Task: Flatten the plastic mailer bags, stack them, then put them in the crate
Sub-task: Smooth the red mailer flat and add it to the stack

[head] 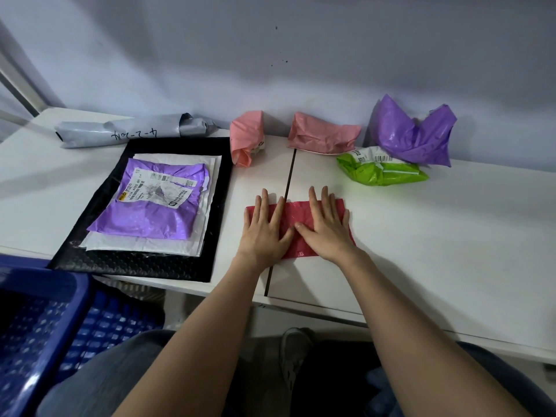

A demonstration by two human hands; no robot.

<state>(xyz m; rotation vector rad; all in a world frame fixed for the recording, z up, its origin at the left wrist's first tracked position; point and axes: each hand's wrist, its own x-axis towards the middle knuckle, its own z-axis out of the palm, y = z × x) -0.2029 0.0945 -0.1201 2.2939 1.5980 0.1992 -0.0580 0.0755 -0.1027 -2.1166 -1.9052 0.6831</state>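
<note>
Both my palms cover the middle of the red mailer [288,216], so can't see creases underneath. Blue crate [39,332] cut off by left & bottom edges. Label text on the purple mailer [156,203] too small to read. White mailers [207,212] below it mostly hidden.

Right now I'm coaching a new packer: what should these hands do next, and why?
Probably lift the red bag onto the purple-topped stack: both the left hand and right hand already press it flat.
</note>
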